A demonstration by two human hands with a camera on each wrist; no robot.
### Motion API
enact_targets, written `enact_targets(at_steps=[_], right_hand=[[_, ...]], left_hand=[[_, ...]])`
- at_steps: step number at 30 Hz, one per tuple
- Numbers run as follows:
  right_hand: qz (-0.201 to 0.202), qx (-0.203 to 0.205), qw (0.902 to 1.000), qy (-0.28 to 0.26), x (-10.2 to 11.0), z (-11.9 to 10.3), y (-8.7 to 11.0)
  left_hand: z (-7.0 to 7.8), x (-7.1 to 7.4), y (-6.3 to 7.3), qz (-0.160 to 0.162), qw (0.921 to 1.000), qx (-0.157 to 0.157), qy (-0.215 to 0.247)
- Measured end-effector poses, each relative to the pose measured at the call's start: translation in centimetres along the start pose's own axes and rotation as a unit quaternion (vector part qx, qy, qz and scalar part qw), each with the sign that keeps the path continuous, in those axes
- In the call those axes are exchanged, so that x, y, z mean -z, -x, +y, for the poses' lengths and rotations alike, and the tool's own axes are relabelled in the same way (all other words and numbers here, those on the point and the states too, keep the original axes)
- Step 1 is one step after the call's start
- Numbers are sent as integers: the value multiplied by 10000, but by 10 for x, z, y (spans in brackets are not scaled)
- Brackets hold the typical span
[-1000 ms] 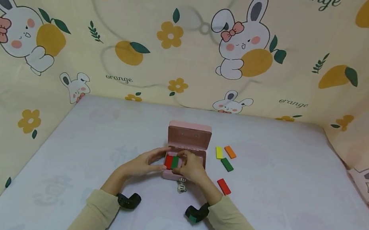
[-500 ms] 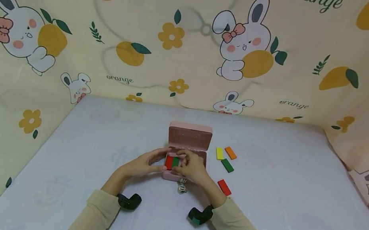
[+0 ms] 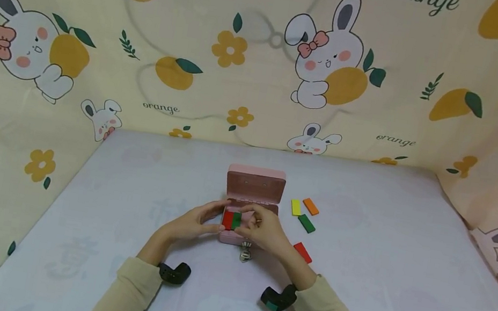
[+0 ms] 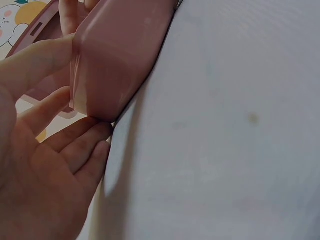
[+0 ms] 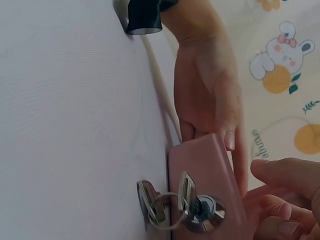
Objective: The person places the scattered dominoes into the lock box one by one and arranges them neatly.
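Close work in the box (image 3: 230, 238)

The left hand (image 3: 193, 221) lies with fingers spread against the box's left side. The right hand (image 3: 268, 230) reaches in, fingers bent beside the inner green tile (image 3: 236, 221), which sits next to the inner red tile (image 3: 227, 220) at the left end; whether it pinches the green one, I cannot tell. A stray fingertip could part the pair; a slack left hand might let the box slide. A low forearm sweep could knock the outer red tile (image 3: 302, 252). The raised lid (image 3: 255, 185) limits room behind, the keys (image 3: 245, 252) in front; the table (image 3: 155, 162) offers room leftward.
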State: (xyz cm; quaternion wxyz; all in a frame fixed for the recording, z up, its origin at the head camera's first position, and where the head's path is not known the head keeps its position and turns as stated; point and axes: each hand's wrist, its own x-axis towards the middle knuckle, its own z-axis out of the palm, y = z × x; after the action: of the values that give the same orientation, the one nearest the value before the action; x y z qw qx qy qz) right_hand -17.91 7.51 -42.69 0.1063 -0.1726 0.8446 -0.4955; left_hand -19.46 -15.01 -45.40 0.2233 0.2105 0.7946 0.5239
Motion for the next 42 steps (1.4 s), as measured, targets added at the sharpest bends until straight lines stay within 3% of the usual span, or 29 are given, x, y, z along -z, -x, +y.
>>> enact_targets(at_steps=[13, 42], right_hand=[[33, 178, 9997, -142, 13, 1, 18], [-53, 152, 9999, 57, 53, 23, 58]], left_hand=[[2, 1, 2, 209, 9995, 36, -218], [2, -3, 0, 187, 9995, -79, -246]])
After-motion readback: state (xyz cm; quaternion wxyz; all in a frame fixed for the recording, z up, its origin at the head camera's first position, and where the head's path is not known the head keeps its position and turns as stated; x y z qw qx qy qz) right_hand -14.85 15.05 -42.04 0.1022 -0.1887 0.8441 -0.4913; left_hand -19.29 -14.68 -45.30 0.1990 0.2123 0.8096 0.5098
